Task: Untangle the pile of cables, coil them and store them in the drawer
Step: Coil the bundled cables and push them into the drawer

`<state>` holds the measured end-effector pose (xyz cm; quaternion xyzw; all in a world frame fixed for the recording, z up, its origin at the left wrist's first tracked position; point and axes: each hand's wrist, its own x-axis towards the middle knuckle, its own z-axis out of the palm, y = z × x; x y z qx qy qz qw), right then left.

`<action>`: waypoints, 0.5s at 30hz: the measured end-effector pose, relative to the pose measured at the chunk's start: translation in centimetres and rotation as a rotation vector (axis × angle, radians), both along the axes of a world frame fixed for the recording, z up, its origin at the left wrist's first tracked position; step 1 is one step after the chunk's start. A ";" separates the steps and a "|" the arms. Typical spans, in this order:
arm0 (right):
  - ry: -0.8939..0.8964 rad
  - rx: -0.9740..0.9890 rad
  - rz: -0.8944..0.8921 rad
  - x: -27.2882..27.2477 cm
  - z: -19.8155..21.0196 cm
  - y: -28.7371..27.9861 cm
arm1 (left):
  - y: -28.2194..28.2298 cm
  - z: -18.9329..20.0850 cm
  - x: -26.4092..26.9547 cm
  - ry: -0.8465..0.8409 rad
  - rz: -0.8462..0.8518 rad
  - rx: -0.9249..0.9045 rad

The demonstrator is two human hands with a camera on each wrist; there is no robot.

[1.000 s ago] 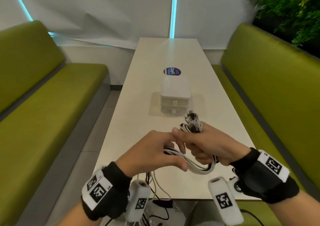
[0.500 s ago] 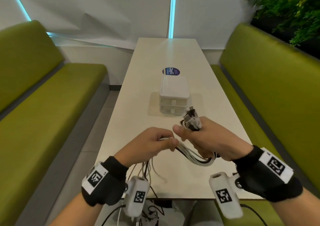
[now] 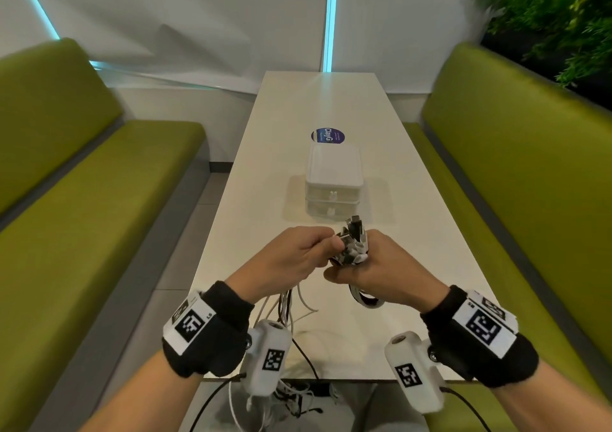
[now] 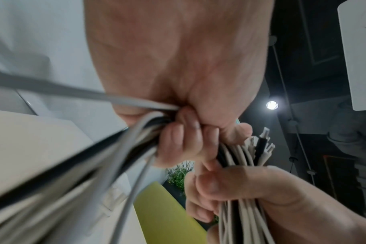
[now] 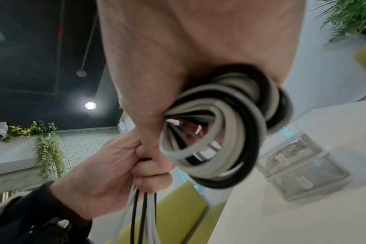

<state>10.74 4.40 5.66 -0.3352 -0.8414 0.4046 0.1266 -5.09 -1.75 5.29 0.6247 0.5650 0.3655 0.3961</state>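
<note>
Head view: over the near end of a white table (image 3: 414,266) between green benches (image 3: 99,200), a person worked a bundle of black and white cables (image 3: 352,251) held in the air between both hands. The right hand (image 3: 384,274) was closed around the bundle, with plug ends sticking up past the knuckles and a loop hanging below the palm. The left hand (image 3: 294,262) was curled on the strands right against it, while loose tails (image 3: 291,306) trailed down past the table edge. A small two-drawer plastic box (image 3: 333,183) stood just beyond the hands, both drawers shut, by the look of their fronts.

Left wrist view: the fingers (image 4: 175,140) were tightly curled on several black and grey strands, leaving no gap, and the right hand's thumb (image 4: 230,183) pressed the gathered cables beside them.

Right wrist view: the coil (image 5: 224,132), several turns of black and white cable, sat in the right fist, with straight lengths dropping from the left hand's grip (image 5: 119,165) below.

The coiling step appeared to be under way and unfinished. The next move would likely call for feeding the hanging tails round into another turn, keeping the fist firm so that the turns do not spring apart, before a drawer is opened.
</note>
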 end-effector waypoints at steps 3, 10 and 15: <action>0.001 0.006 -0.004 0.0 -0.4 0.1 | 0.0 -0.3 -0.2 0.014 0.009 0.012; 0.135 -0.399 0.053 -0.1 0.3 -0.8 | 0.1 -1.0 -0.4 -0.016 0.058 0.055; 0.039 -0.318 0.091 1.0 2.3 -0.4 | -0.6 -0.5 0.3 -0.225 0.010 0.053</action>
